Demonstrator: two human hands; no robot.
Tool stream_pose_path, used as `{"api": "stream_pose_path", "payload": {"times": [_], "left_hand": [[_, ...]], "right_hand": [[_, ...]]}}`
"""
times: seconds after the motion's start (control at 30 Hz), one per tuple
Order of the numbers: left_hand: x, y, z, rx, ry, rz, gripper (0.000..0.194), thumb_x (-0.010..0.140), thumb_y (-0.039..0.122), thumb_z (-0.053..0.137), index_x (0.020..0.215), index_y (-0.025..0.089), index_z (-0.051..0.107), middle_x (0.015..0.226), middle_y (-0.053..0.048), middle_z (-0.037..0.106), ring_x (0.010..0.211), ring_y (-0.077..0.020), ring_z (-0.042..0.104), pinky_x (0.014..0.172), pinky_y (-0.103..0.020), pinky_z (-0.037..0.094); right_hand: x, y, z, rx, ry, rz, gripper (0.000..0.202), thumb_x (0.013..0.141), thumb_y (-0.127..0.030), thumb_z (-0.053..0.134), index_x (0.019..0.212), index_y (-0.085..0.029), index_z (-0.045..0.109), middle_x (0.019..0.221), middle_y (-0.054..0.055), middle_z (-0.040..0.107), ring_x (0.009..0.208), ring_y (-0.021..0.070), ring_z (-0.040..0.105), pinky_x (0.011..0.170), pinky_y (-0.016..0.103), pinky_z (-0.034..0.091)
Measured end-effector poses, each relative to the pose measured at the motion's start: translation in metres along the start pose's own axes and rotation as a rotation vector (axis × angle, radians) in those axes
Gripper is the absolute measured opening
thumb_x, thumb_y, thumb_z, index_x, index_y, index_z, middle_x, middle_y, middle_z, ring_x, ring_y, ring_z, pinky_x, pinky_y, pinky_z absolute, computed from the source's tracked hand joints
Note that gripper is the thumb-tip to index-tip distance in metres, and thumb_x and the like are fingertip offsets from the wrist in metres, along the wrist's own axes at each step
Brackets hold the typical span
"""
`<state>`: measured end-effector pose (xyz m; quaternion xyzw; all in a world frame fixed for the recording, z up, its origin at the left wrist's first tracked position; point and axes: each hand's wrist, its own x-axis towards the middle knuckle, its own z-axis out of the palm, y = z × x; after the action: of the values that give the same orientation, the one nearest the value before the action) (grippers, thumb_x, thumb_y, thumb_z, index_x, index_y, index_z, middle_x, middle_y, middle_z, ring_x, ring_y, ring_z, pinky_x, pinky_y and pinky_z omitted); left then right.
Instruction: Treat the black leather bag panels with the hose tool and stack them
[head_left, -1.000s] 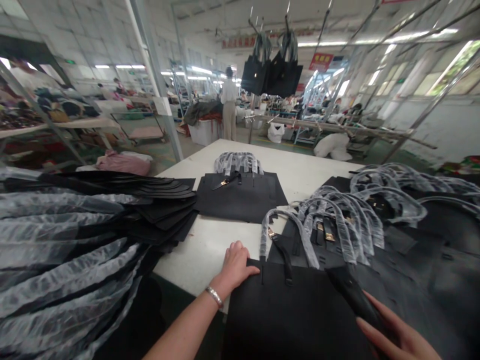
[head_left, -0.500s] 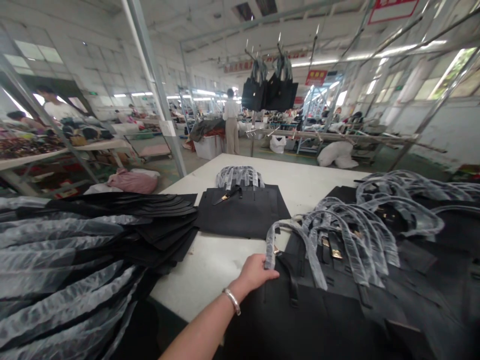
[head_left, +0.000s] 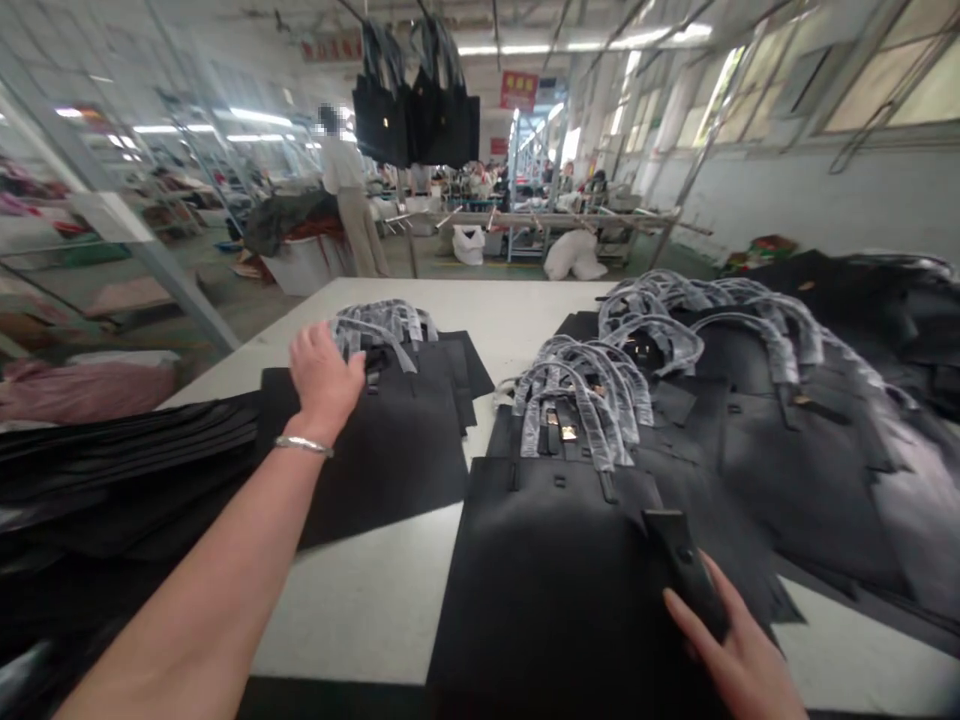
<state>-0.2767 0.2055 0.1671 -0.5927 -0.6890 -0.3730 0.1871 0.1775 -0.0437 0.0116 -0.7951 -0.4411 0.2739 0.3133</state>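
White table (head_left: 360, 610), black panels (head_left: 382, 470). Left hand (head_left: 324, 380) at wrapped handle (head_left: 393, 344); finger grip unclear. Right hand (head_left: 750, 650) closed round black tool (head_left: 684, 562), best kept off panel faces.

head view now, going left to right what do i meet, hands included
Pink bundle, left hand, white bag, red sign, white sacks, right hand.
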Motion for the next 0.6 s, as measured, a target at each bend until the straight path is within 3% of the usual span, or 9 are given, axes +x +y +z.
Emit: {"api": "stream_pose_path", "payload": {"times": [0.07, 0.13, 0.2, 0.23, 0.3, 0.37, 0.43, 0.5, 0.6], "left_hand": [[-0.036, 0.027, 0.010, -0.218, -0.146, 0.121, 0.041, 0.088, 0.025, 0.059, 0.125, 0.011, 0.050, 0.123, -0.014, 0.057, 0.115, -0.0261, 0.053, 0.100, -0.041, 0.041], [-0.093, 0.057, 0.022, -0.456, -0.485, 0.402, 0.039, 0.092, 0.031, 0.055, 0.128, 0.017, 0.051, 0.129, -0.011, 0.057, 0.119, -0.0219, 0.054, 0.103, -0.037, 0.041], [-0.154, 0.082, 0.030, -0.573, -0.782, 0.712, 0.054, 0.089, 0.040, 0.061, 0.138, 0.023, 0.045, 0.146, -0.010, 0.044, 0.137, -0.0242, 0.038, 0.113, -0.040, 0.031], [-0.181, 0.092, 0.031, -0.586, -0.857, 0.809, 0.066, 0.085, 0.046, 0.065, 0.142, 0.024, 0.041, 0.151, -0.010, 0.038, 0.142, -0.0264, 0.029, 0.116, -0.044, 0.025], [-0.222, 0.104, 0.029, -0.576, -0.933, 0.871, 0.076, 0.082, 0.054, 0.065, 0.146, 0.026, 0.035, 0.156, -0.010, 0.027, 0.146, -0.0286, 0.018, 0.118, -0.048, 0.016], [-0.245, 0.108, 0.022, -0.568, -0.954, 0.850, 0.076, 0.084, 0.058, 0.061, 0.147, 0.028, 0.033, 0.158, -0.009, 0.023, 0.147, -0.0286, 0.015, 0.118, -0.050, 0.012], [-0.255, 0.110, 0.014, -0.580, -0.961, 0.825, 0.074, 0.085, 0.060, 0.057, 0.148, 0.029, 0.032, 0.158, -0.009, 0.023, 0.147, -0.0282, 0.015, 0.118, -0.051, 0.010], [-0.262, 0.110, 0.007, -0.594, -0.963, 0.804, 0.075, 0.085, 0.062, 0.055, 0.148, 0.029, 0.032, 0.158, -0.009, 0.022, 0.146, -0.0287, 0.016, 0.118, -0.053, 0.009], [-0.274, 0.114, -0.003, -0.587, -0.963, 0.752, 0.078, 0.084, 0.066, 0.053, 0.149, 0.028, 0.030, 0.159, -0.009, 0.019, 0.146, -0.0295, 0.015, 0.118, -0.054, 0.008]], "right_hand": [[-0.004, -0.007, 0.001, -0.007, -0.004, 0.058, 0.085, 0.077, -0.067, 0.054, 0.146, -0.020, 0.037, 0.119, 0.014, 0.069, 0.112, 0.0393, 0.062, 0.095, 0.050, 0.048], [-0.009, -0.009, 0.001, 0.040, -0.009, 0.067, 0.084, 0.079, -0.067, 0.051, 0.147, -0.020, 0.034, 0.130, 0.015, 0.062, 0.123, 0.0380, 0.055, 0.099, 0.047, 0.046], [-0.012, -0.010, 0.001, 0.088, -0.007, 0.054, 0.083, 0.079, -0.066, 0.052, 0.146, -0.020, 0.035, 0.133, 0.014, 0.060, 0.128, 0.0361, 0.051, 0.100, 0.043, 0.046], [-0.014, -0.010, 0.000, 0.099, -0.010, 0.046, 0.082, 0.079, -0.065, 0.053, 0.145, -0.020, 0.037, 0.133, 0.012, 0.060, 0.128, 0.0351, 0.051, 0.100, 0.041, 0.047], [-0.016, -0.014, -0.004, 0.111, -0.020, 0.020, 0.079, 0.079, -0.064, 0.055, 0.143, -0.020, 0.041, 0.133, 0.010, 0.061, 0.125, 0.0328, 0.054, 0.098, 0.037, 0.047], [-0.016, -0.019, -0.010, 0.121, -0.063, 0.008, 0.078, 0.079, -0.064, 0.055, 0.142, -0.020, 0.043, 0.120, 0.008, 0.068, 0.111, 0.0303, 0.062, 0.093, 0.035, 0.050], [-0.015, -0.027, -0.018, 0.164, -0.154, 0.029, 0.080, 0.081, -0.063, 0.054, 0.145, -0.018, 0.038, 0.092, 0.004, 0.073, 0.085, 0.0263, 0.067, 0.077, 0.034, 0.053], [-0.013, -0.035, -0.028, 0.218, -0.251, 0.066, 0.082, 0.082, -0.062, 0.055, 0.148, -0.018, 0.033, 0.072, -0.001, 0.068, 0.062, 0.0217, 0.062, 0.061, 0.032, 0.051], [-0.012, -0.049, -0.042, 0.227, -0.342, 0.087, 0.078, 0.083, -0.059, 0.057, 0.147, -0.022, 0.034, 0.067, -0.004, 0.064, 0.054, 0.0176, 0.057, 0.054, 0.029, 0.048]]}}
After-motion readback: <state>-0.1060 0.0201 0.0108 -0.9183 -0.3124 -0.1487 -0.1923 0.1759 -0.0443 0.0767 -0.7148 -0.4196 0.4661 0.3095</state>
